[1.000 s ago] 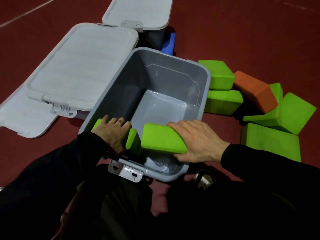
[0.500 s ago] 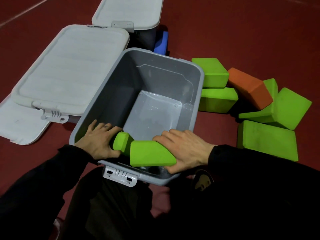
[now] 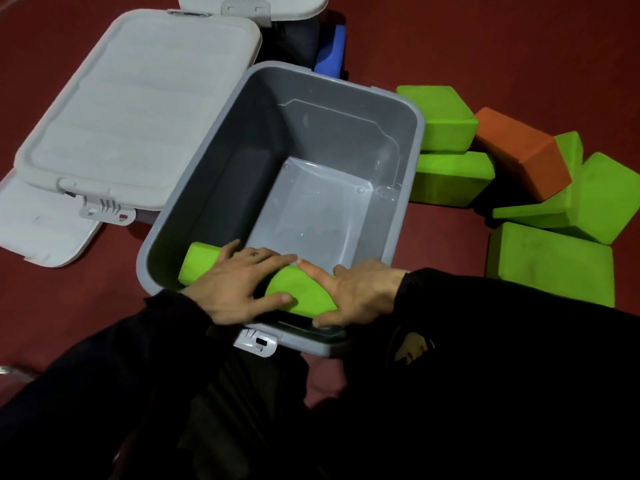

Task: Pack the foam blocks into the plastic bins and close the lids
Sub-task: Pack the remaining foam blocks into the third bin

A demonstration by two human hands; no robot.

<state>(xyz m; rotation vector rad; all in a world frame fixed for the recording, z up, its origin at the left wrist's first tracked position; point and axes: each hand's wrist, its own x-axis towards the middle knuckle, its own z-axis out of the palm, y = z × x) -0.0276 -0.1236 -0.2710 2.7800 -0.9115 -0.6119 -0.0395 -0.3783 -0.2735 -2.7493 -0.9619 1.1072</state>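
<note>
two green foam blocks sit inside the open grey bin [image 3: 408, 140], at its near wall. left block [image 3: 199, 261] lies against the near-left corner; right block [image 3: 299, 292] is just beside it, tilted. left hand [image 3: 239, 289] lies across both, fingers spread and fairly straight, pressing down. right hand [image 3: 356, 292] rests on the right block, index finger extended, thumb at the bin's near rim. index fingertips of both hands nearly meet. bin latch [image 3: 256, 342] hangs at the near rim. light grey lid [image 3: 138, 109] lies just left of the bin. loose green blocks [image 3: 550, 265] and one orange block [image 3: 519, 154] lie on the red floor [image 3: 485, 46] to the right.
</note>
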